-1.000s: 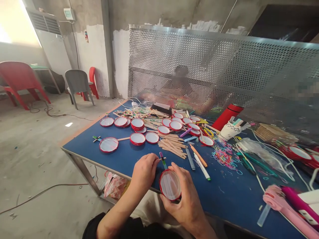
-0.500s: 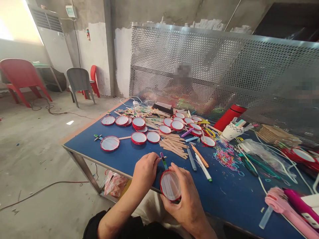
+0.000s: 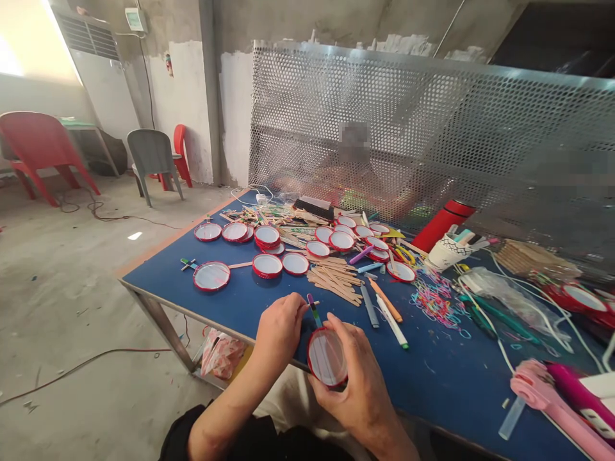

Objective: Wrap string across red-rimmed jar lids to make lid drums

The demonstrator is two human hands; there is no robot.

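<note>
My right hand (image 3: 358,381) is closed around a small round disc (image 3: 328,358) with a red rim and a pale face, like a small hand drum, held at the table's front edge. From its top sticks out a painted craft stick (image 3: 314,310), purple, black and green, with a short light crosspiece near its end. The fingertips of my left hand (image 3: 281,326) are pinched at the left end of this crosspiece. Further left lies a similar disc (image 3: 212,276) with a painted stick. Bare craft sticks (image 3: 335,280) lie piled just beyond my hands.
Several more red-rimmed discs (image 3: 267,265) cover the middle of the blue table (image 3: 168,262). Markers (image 3: 391,321), a heap of coloured rubber bands (image 3: 437,301), a pen cup (image 3: 444,254) and a red flask (image 3: 442,225) stand or lie to the right. Behind rises a perforated metal panel (image 3: 298,115).
Almost nothing differs. Both hands keep the same hold, and the small shift of the scene comes from the camera.
</note>
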